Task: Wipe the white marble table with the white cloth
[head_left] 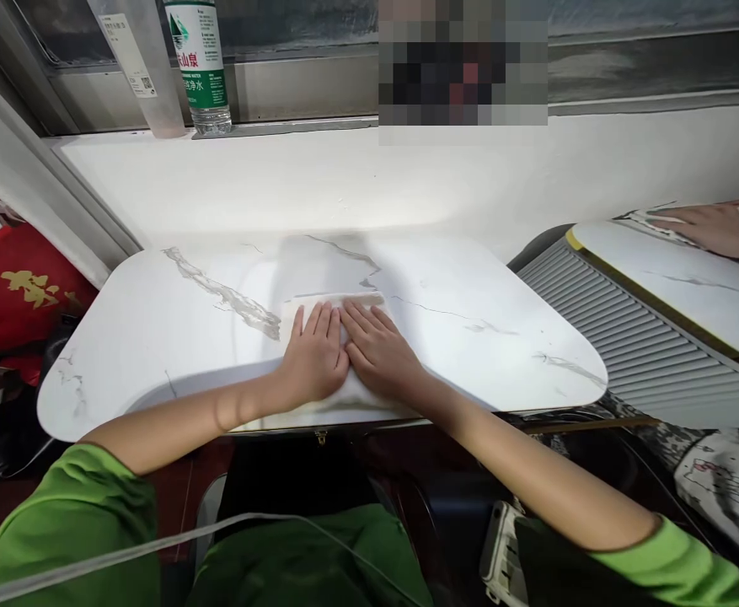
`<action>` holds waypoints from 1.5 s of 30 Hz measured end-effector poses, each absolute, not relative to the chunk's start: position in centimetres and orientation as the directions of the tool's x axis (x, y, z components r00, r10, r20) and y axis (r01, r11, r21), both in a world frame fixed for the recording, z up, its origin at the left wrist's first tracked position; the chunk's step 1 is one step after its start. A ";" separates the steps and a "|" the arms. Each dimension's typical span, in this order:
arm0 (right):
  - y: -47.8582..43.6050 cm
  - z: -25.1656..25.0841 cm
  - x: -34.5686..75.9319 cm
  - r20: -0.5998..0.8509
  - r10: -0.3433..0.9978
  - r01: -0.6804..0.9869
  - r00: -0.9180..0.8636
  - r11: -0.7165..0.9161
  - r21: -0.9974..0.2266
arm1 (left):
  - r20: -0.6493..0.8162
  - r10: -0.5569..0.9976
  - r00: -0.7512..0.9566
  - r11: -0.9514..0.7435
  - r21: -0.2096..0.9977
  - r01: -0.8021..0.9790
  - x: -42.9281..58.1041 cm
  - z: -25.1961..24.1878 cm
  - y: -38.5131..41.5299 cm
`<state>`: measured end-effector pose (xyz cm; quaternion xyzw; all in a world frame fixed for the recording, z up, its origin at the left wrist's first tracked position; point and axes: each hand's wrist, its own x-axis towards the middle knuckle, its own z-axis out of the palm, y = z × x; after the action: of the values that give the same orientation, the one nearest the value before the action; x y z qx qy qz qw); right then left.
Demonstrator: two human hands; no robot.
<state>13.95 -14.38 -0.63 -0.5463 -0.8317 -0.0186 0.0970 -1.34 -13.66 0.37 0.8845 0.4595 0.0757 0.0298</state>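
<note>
A folded white cloth [331, 302] lies on the near middle of a white marble-patterned table [470, 337]. My left hand [313, 354] and my right hand [378, 350] both rest flat on the cloth, side by side, fingers stretched out and pointing away from me. The hands cover most of the cloth; only its far edge and left corner show. My green sleeves are at the bottom of the view.
A green-labelled water bottle [201, 67] and a clear tube-like container [138, 67] stand on the window ledge at the back left. A second marble table [678, 287] is at the right, where another person's hand [720, 229] lies. Red fabric [15, 291] sits at the left.
</note>
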 end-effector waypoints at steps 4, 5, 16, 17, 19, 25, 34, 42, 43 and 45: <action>-9.4 -0.7 14.1 0.213 0.900 0.909 -0.381 0.406 -0.093 | 0.126 0.857 0.500 -0.514 0.149 0.845 -0.5 0.4 -9.4; -7.9 -0.6 14.2 0.214 0.899 0.907 -0.382 0.409 -0.097 | 0.129 0.865 0.485 -0.501 0.150 0.852 -0.3 0.4 -8.1; 5.3 -0.5 14.5 0.227 0.934 0.931 -0.275 0.318 -0.180 | 0.141 0.854 0.501 -0.519 0.148 0.842 0.8 0.6 5.6; 5.9 -0.6 14.5 0.229 0.936 0.932 -0.268 0.312 -0.187 | 0.141 0.856 0.497 -0.515 0.148 0.844 0.9 0.6 6.3; 6.9 -0.6 14.7 0.230 0.938 0.932 -0.260 0.306 -0.195 | 0.127 0.862 0.491 -0.507 0.150 0.849 1.1 0.5 7.3; 7.2 -1.0 14.8 0.247 0.932 0.936 -0.267 0.311 -0.163 | 0.096 0.872 0.481 -0.490 0.158 0.857 1.2 0.7 7.3; -2.2 -1.1 15.6 0.255 0.912 0.924 -0.321 0.360 -0.124 | 0.094 0.835 0.543 -0.551 0.148 0.822 1.0 0.7 -1.3; -15.3 -1.2 19.7 0.268 0.882 0.907 -0.387 0.416 -0.060 | 0.121 0.771 0.626 -0.637 0.144 0.757 4.2 0.4 -13.5; -16.2 -1.2 20.4 0.267 0.883 0.909 -0.385 0.413 -0.057 | 0.125 0.754 0.645 -0.657 0.142 0.741 4.7 0.4 -14.3; -17.6 -1.3 21.6 0.274 0.889 0.916 -0.368 0.397 -0.058 | 0.121 0.730 0.673 -0.684 0.142 0.716 5.8 0.5 -15.3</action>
<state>21.62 -17.64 -1.29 -0.5467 -0.8253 -0.0517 0.1314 5.78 -15.29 0.49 0.9137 0.3955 0.0841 0.0415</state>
